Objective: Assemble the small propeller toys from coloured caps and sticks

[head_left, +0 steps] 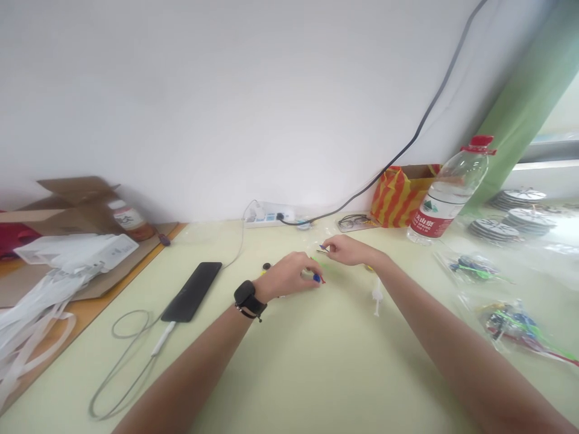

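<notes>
My left hand [292, 276], with a black watch on the wrist, is closed on a small blue piece [317, 278] with a bit of red beside it. Farther back and to the right, my right hand [346, 249] pinches a small, thin dark piece [322, 249] at its fingertips. A little black round part [266, 266] lies behind the left wrist. Under the right forearm a clear plastic syringe-like part [377, 295] rests on the pale green table [307, 374].
A black phone [192, 292] with a cable lies left. Behind are a power strip [269, 216], a striped bag [398, 196] and a water bottle [447, 193]. Plastic bags of parts [511, 322] and stacked discs [493, 231] are right; a cardboard box [81, 208] is left.
</notes>
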Demonstrator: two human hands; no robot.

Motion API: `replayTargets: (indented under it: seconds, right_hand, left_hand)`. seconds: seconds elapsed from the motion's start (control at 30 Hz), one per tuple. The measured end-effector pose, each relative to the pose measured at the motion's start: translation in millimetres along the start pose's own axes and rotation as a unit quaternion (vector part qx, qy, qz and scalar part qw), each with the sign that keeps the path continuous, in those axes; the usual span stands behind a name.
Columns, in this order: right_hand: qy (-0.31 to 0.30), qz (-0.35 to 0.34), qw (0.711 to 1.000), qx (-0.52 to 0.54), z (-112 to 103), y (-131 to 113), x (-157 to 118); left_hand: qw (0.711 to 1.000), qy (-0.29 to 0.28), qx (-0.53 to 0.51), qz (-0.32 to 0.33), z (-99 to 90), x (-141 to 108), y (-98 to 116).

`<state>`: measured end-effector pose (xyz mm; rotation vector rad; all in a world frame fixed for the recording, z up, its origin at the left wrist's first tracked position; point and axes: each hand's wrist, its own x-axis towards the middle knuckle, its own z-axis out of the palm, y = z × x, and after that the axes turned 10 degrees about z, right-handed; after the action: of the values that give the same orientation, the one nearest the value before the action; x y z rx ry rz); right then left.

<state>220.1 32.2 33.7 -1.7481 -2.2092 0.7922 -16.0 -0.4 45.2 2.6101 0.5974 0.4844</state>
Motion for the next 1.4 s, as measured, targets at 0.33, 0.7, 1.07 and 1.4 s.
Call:
replayTargets:
  seconds: [0.33,0.7,1.07,1.4]
  right_hand:
    - [0.034,0.046,0.997,-0.052,9,10,7]
    - [-0.02,0.014,1.0,0.004,35,-15,8]
    - [-0.088,0.152,0.98,-0.094,-49,35,-21]
    - [-0.106,0.172,0.975,-0.093,-54,49,-19]
  left_hand:
    - [0.999,0.007,0.045,-0.004,2.6,-6,-16]
    - [0.998,-0.002,0.06,-0.012,4.6,-6,-21]
    - [0.996,-0.015,0.059,-0.059,-10.8,-16,-32]
    - [0.995,0.069,0.061,-0.032,-16.7,-10,-12]
